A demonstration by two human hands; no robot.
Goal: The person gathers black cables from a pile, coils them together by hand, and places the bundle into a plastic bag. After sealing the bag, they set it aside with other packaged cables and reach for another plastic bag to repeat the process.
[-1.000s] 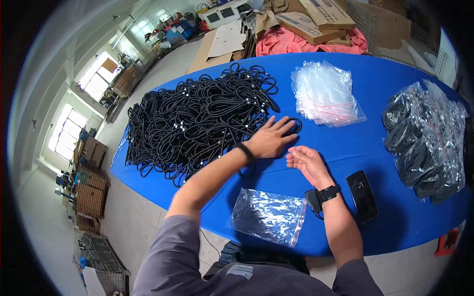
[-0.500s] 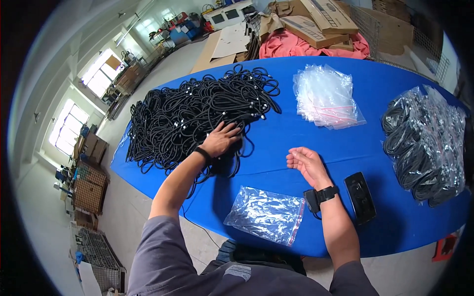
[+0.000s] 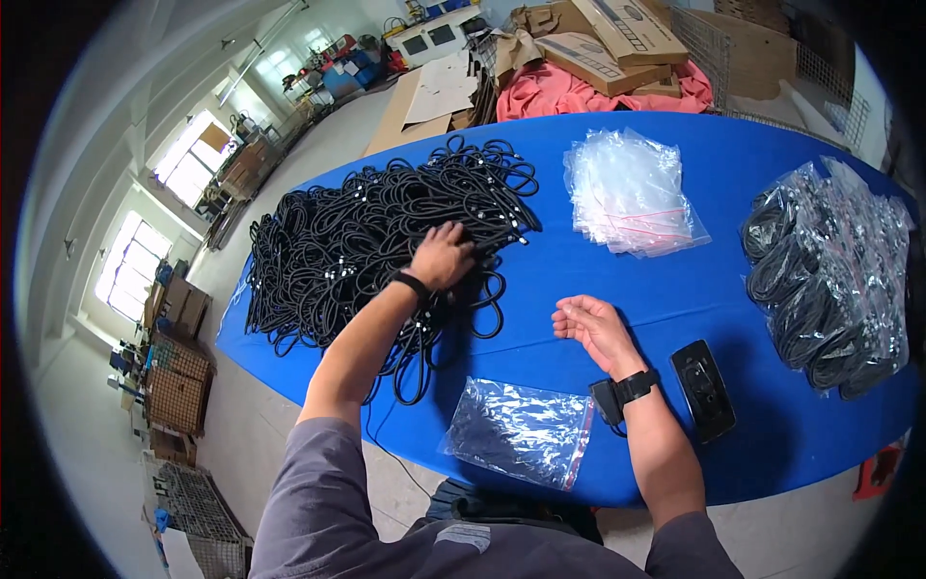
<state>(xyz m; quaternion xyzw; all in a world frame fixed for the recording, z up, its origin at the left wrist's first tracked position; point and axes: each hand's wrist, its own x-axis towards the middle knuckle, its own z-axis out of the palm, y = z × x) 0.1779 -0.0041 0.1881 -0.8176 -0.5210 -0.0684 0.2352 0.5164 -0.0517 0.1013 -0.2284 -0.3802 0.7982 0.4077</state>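
Observation:
A large tangled heap of black cords (image 3: 328,241) with small white tips covers the left part of the blue table. My left hand (image 3: 441,259) is on the heap's right side, its fingers bent down around some of the cords; the fingertips are hidden among the loops. Above the bare cloth, my right hand (image 3: 592,328) is loosely closed, thumb against curled fingers, and nothing shows in it. Between my forearms, near the front edge, lies a flat clear zip bag (image 3: 521,431). A black strap with a small box (image 3: 610,399) is around my right wrist.
A stack of clear zip bags (image 3: 632,188) lies at the far middle of the blue table (image 3: 540,333). Bagged bundles of black cord (image 3: 825,280) are piled at the right. A black oblong device (image 3: 703,391) lies beside my right forearm. Cardboard boxes (image 3: 617,58) stand beyond the table.
My left hand has shifted slightly right and away from me, and its spread fingers have curled into the cords. Loops beside it have shifted. My right hand stays nearly still.

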